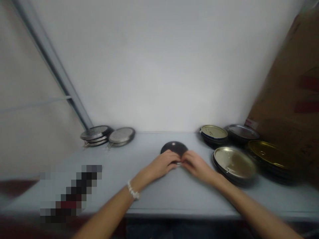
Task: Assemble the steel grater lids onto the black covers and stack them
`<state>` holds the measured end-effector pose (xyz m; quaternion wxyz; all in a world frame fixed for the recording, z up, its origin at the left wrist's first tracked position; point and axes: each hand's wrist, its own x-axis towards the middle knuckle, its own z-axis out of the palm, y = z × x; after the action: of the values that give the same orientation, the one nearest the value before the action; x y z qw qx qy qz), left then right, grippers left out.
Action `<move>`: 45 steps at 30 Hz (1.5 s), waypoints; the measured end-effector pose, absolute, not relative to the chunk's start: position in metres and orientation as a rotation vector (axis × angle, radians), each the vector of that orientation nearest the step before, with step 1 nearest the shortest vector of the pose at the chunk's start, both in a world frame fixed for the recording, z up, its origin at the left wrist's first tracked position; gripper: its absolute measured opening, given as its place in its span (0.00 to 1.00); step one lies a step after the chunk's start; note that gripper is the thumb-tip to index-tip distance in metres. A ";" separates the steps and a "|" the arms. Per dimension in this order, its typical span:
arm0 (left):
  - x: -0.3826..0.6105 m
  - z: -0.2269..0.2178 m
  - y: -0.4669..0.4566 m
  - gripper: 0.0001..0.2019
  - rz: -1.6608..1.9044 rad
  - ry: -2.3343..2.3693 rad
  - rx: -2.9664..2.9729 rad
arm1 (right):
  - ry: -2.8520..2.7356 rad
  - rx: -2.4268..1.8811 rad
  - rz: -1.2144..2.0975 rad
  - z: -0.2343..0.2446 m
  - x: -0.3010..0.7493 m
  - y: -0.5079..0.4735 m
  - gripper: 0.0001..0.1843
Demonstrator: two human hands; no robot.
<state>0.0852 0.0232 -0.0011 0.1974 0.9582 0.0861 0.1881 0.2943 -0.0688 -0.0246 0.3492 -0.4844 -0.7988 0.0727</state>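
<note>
hands: left hand (161, 163) and right hand (196, 166) together, clamped on near rim of dark round lid (174, 146) | lid: mid-worktop (139, 146), nearer back edge | sides: well apart from stacked tin lids (234, 162) right, round metal containers (122, 135) left | front edge: well apart from hands

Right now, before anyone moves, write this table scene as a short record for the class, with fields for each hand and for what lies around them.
Left hand: on the near edge of a dark round lid
Left wrist: bead bracelet
Right hand: on the same lid, fingers meeting the left hand's
Surface: pale grey table
Far left: two stacks of silver round lids
Right: four stacks of round metal lids, some gold-toned
Far right: cardboard box, leaning by the wall
</note>
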 end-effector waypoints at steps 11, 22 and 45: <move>0.092 0.008 0.029 0.05 0.450 0.313 2.761 | -2.117 -1.291 0.189 -0.022 0.296 -0.070 0.03; 0.097 0.004 -0.003 0.12 0.474 0.649 3.117 | -1.889 -1.163 0.322 -0.012 0.286 -0.076 0.07; -0.005 0.040 0.116 0.08 1.593 1.113 1.056 | -2.076 -1.100 -0.028 -0.006 0.269 -0.058 0.13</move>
<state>-0.0048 0.1158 0.0396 0.4485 0.4268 0.4497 0.6438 0.2690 -0.0580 -0.0056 0.3856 -0.4319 -0.8152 -0.0111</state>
